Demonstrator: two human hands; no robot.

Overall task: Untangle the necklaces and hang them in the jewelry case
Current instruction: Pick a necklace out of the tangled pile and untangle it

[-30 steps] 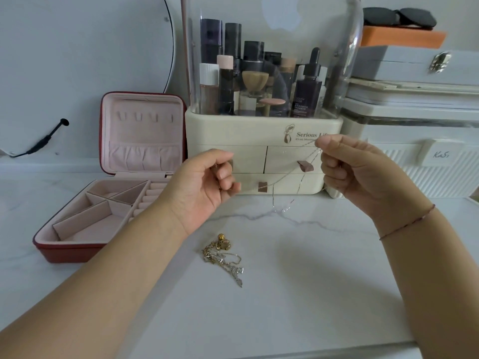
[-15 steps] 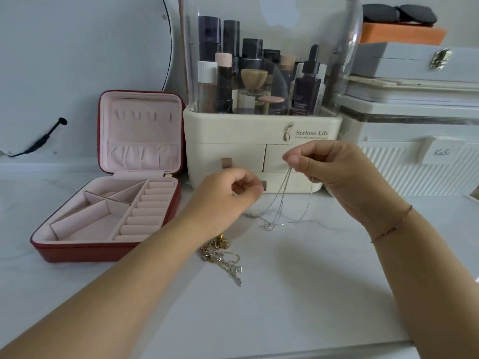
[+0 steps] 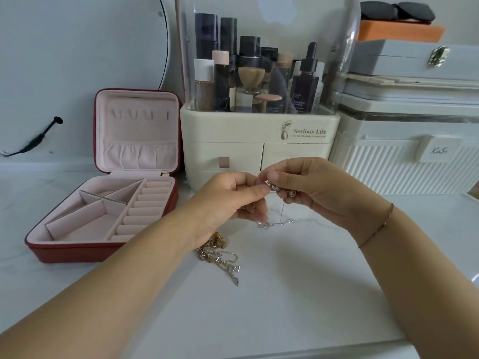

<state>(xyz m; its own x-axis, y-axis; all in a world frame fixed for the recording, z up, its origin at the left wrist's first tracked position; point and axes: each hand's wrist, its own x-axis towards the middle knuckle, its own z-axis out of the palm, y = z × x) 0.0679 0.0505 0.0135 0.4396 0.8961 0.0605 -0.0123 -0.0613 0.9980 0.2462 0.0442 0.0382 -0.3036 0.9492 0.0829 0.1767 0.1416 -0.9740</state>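
Your left hand (image 3: 225,200) and right hand (image 3: 311,187) meet above the middle of the worktop (image 3: 298,294), both pinching the silver necklace (image 3: 282,213), which hangs down to the surface. The tangled pile (image 3: 220,255) lies by your left wrist. The open jewelry case (image 3: 77,253) sits near the left edge.

A white, grey-veined bench (image 3: 298,320) is lit softly and evenly, and a pale wall (image 3: 461,9) is seen behind it. At the left, a round dark-rimmed panel (image 3: 77,60) is crossed by a black cable (image 3: 36,139). A cream cosmetics organiser (image 3: 233,130) with 2 drawer fronts and a clear cover is flanked on the right by stacked white cases (image 3: 388,172), topped by an orange box (image 3: 399,32) and dark sunglasses (image 3: 396,10).
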